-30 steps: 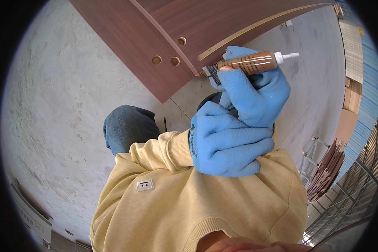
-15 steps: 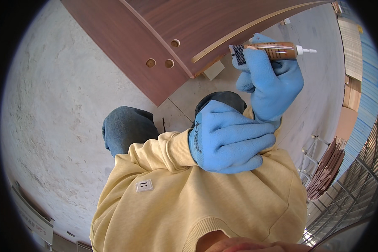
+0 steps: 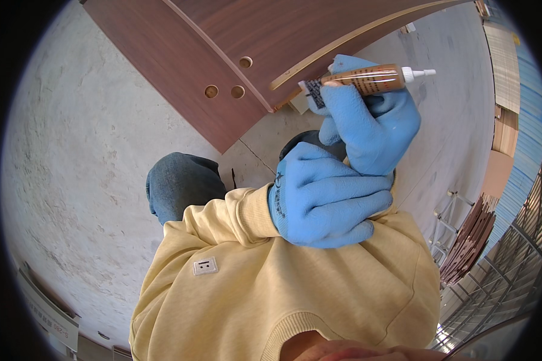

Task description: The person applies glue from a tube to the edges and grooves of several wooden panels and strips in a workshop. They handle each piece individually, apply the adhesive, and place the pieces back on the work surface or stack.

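A clear squeeze tube (image 3: 376, 80) with brown contents, a dark crimped end and a white tapered nozzle lies across my right hand (image 3: 376, 126), in a blue glove. Thumb and fingers are closed round the tube; its nozzle points right. My left hand (image 3: 334, 204), also gloved in blue, rests across my right wrist, its fingers stretched over the sleeve and its thumb hidden. Beyond my hands is a dark red-brown wooden panel (image 3: 180, 72) with three round holes and a long light-coloured groove near one edge.
A small pale block (image 3: 297, 103) shows under the panel's corner. Along the right side stand stacked boards (image 3: 504, 72), a metal rack (image 3: 448, 216) and a bundle of brown strips (image 3: 473, 240). My knees (image 3: 183, 186) are just below the panel. A sign board (image 3: 48, 307) is at the lower left.
My right hand has moved left and slightly down with the tube, nearer the panel's corner. My left hand stays nearly where it was. The panel appears shifted slightly left in view.
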A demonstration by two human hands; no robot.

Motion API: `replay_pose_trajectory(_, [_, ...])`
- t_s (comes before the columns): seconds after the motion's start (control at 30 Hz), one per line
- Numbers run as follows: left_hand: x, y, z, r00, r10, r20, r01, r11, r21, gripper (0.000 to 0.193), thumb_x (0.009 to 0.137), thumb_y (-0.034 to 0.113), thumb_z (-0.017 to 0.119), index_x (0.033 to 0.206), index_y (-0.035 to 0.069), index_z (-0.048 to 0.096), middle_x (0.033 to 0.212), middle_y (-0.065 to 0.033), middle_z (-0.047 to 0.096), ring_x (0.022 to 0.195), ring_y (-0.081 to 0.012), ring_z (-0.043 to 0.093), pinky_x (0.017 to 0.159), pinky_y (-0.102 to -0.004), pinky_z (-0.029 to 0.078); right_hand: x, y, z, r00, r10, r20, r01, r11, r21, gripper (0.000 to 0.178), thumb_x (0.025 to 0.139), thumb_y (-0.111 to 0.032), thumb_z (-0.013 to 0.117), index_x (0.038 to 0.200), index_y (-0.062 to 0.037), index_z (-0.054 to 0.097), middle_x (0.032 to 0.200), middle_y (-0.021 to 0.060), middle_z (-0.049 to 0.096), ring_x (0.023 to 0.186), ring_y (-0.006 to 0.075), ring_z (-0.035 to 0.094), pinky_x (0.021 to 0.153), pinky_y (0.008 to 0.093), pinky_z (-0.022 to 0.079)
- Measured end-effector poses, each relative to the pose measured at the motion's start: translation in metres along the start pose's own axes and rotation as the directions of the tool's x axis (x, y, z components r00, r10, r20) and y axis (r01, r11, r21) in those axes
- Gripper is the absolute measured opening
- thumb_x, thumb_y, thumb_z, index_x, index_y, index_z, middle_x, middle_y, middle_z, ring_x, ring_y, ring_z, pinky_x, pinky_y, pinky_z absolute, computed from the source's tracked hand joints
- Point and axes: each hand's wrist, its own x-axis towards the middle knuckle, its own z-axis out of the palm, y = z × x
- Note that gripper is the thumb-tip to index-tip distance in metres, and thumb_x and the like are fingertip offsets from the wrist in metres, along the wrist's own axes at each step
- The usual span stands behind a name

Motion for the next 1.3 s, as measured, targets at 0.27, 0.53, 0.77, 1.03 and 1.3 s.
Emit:
replay_pose_trajectory(0.27, [-0.005, 0.003, -0.001, 0.999, -0.006, 0.05, 0.007, 1.0, -0.012, 0.033, 0.094, 0.032, 0.07, 0.101, 0.002, 0.081, 0.11, -0.0134, 0.076, 0.084, -0.0211, 0.064, 0.072, -0.0314, 0.045, 0.008, 0.009, -0.014, 0.993, -0.062, -0.1, 0.061, 0.998, -0.013, 0.025, 0.087, -0.005, 0.079, 0.108, 0.0034, 0.068, 0.074, 0.0103, 0.071, 0.054, 0.0106, 0.066, 0.048, 0.0231, 0.054])
replay_pose_trajectory(0.53, [-0.006, 0.006, 0.0, 0.999, -0.02, 0.026, 0.019, 0.999, 0.033, 0.028, 0.082, 0.025, 0.074, 0.101, 0.006, 0.08, 0.108, -0.0088, 0.077, 0.084, -0.0187, 0.065, 0.075, -0.0338, 0.044, 0.005, 0.003, -0.01, 0.998, 0.054, 0.032, -0.057, 0.993, 0.107, 0.026, 0.089, -0.008, 0.078, 0.109, 0.0036, 0.068, 0.073, 0.0119, 0.072, 0.053, 0.0111, 0.066, 0.046, 0.0234, 0.052])
replay_pose_trajectory(0.77, [-0.009, 0.002, 0.001, 0.999, 0.002, 0.032, -0.002, 1.0, -0.005, 0.035, 0.096, 0.035, 0.068, 0.102, 0.002, 0.08, 0.107, -0.0126, 0.077, 0.08, -0.02, 0.064, 0.072, -0.0317, 0.045, 0.015, 0.033, -0.02, 0.985, 0.138, 0.107, -0.169, 0.901, 0.398, 0.023, 0.096, -0.016, 0.073, 0.113, -0.001, 0.069, 0.079, 0.0156, 0.074, 0.052, 0.0126, 0.065, 0.043, 0.0253, 0.05])
replay_pose_trajectory(1.03, [-0.006, -0.002, -0.001, 0.995, -0.001, 0.095, 0.003, 1.0, -0.023, 0.034, 0.097, 0.032, 0.066, 0.101, 0.002, 0.079, 0.109, -0.0132, 0.077, 0.082, -0.0225, 0.065, 0.074, -0.0325, 0.045, 0.003, 0.088, -0.013, 0.977, 0.069, 0.201, -0.191, 0.7, 0.689, 0.029, 0.101, -0.022, 0.067, 0.119, 0.0003, 0.067, 0.088, 0.018, 0.075, 0.056, 0.018, 0.068, 0.047, 0.0293, 0.056])
replay_pose_trajectory(1.3, [-0.007, -0.004, 0.004, 0.995, -0.01, 0.095, 0.013, 0.999, -0.033, 0.032, 0.096, 0.03, 0.067, 0.101, 0.001, 0.079, 0.108, -0.0138, 0.077, 0.08, -0.023, 0.066, 0.072, -0.0331, 0.046, 0.006, 0.096, -0.006, 0.983, -0.007, 0.183, -0.122, 0.723, 0.68, 0.03, 0.101, -0.022, 0.067, 0.115, 0.0045, 0.068, 0.089, 0.0171, 0.076, 0.057, 0.0187, 0.07, 0.049, 0.0296, 0.059])
